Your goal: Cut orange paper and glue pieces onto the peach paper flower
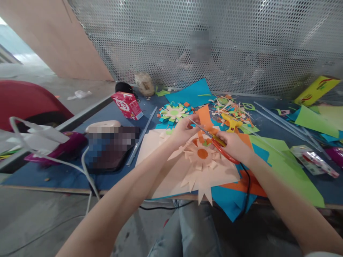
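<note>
My left hand (184,130) is closed in a pinch at the left edge of an orange paper strip (205,117) that stands up over the table. My right hand (236,145) grips scissors (223,151) with red and yellow handles; their blades reach left across the lower part of the strip, toward my left fingertips. Below the hands lies a peach paper flower (190,155) with an orange centre and notched ribbon tails hanging toward the table's front edge. Behind my left hand is a second flower (174,113), layered in cream, green and blue.
Paper scraps (227,107) and a yellow glue gun (230,122) lie behind my right hand. Green sheets (292,167) spread to the right. On the left are a tablet-like dark device (115,157), a red box (127,105) and white cables (85,160). A perforated metal panel (166,46) stands behind.
</note>
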The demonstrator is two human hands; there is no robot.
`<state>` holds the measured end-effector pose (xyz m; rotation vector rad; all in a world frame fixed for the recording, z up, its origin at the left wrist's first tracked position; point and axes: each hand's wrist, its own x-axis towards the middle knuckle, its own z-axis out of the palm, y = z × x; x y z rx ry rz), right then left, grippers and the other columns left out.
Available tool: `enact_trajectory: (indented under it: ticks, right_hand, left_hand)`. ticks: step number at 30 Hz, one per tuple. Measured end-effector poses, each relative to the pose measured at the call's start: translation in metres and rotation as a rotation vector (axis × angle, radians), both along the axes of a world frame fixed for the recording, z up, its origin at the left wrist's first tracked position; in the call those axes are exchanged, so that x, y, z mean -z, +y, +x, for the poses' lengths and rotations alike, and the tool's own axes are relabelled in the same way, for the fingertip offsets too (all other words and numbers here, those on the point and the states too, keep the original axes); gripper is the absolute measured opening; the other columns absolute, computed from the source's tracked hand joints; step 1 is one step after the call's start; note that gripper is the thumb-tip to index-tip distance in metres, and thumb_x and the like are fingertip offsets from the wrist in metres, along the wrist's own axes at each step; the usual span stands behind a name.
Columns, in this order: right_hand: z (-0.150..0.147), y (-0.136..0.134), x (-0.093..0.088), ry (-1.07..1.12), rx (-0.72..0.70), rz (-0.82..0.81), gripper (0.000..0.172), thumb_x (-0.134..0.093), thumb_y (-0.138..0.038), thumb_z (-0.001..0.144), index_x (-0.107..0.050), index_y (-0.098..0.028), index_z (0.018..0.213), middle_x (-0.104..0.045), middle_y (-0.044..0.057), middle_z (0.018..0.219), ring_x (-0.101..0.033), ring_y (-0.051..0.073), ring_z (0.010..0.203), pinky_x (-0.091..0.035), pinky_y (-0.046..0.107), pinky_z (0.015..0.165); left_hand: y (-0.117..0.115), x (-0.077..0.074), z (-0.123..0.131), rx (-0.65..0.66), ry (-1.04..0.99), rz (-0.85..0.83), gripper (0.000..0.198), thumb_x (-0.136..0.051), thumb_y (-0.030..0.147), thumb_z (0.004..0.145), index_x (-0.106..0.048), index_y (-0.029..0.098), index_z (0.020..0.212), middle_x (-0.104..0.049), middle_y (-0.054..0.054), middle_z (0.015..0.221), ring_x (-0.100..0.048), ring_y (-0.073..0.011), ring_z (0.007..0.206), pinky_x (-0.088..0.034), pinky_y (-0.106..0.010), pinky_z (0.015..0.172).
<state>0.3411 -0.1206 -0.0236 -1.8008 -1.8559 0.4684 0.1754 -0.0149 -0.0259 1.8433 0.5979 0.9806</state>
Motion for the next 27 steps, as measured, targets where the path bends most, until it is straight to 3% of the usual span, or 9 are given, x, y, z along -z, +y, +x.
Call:
enact_trajectory:
  ticks: [2,6,13,21,27]
  right_hand:
    - [-0.001,0.0,0.0,0.0,-0.007,-0.017,0.026,-0.053,-0.045,0.073,-0.047,-0.021,0.067,-0.055,0.0,0.061,-0.049,0.014,0.055,-0.031,0.024,0.05]
    - [0.0,-0.001,-0.001,0.036,-0.016,-0.016,0.024,-0.053,-0.044,0.073,-0.051,-0.02,0.07,-0.059,0.003,0.068,-0.052,0.016,0.06,-0.033,0.025,0.051]
    - [0.005,0.002,0.004,0.173,0.012,0.052,0.025,-0.053,-0.044,0.074,-0.047,-0.02,0.073,-0.052,-0.001,0.062,-0.048,0.013,0.055,-0.034,0.024,0.05]
    - [0.008,0.004,-0.001,0.086,0.036,0.033,0.025,-0.054,-0.042,0.074,-0.044,-0.02,0.069,-0.05,-0.002,0.063,-0.045,0.012,0.056,-0.033,0.024,0.052]
    - [0.007,0.003,-0.001,-0.005,0.045,0.003,0.03,-0.052,-0.048,0.074,-0.043,-0.02,0.067,-0.048,-0.002,0.062,-0.044,0.012,0.055,-0.03,0.024,0.051]
  left_hand:
    - [-0.001,0.002,0.003,0.042,-0.089,-0.11,0.024,-0.065,0.032,0.066,-0.06,0.015,0.082,-0.064,-0.004,0.077,-0.058,-0.0129,0.069,-0.047,-0.023,0.062]
    - [0.004,0.004,0.004,-0.071,-0.189,-0.276,0.016,-0.065,0.027,0.065,-0.057,0.015,0.072,-0.059,0.001,0.06,-0.053,-0.0079,0.05,-0.043,-0.019,0.046]
    - [0.016,-0.003,-0.003,-0.317,-0.507,-0.329,0.005,-0.057,0.018,0.072,-0.053,0.017,0.068,-0.056,0.004,0.059,-0.054,-0.0058,0.051,-0.038,-0.017,0.044]
    - [0.016,-0.011,-0.009,-0.304,-0.725,-0.327,0.009,-0.059,0.017,0.07,-0.052,0.018,0.064,-0.051,0.005,0.056,-0.051,-0.0053,0.05,-0.038,-0.017,0.046]
    - [0.018,-0.013,-0.009,-0.249,-0.77,-0.247,0.017,-0.068,0.026,0.065,-0.053,0.018,0.063,-0.052,0.004,0.054,-0.047,-0.005,0.046,-0.036,-0.018,0.044]
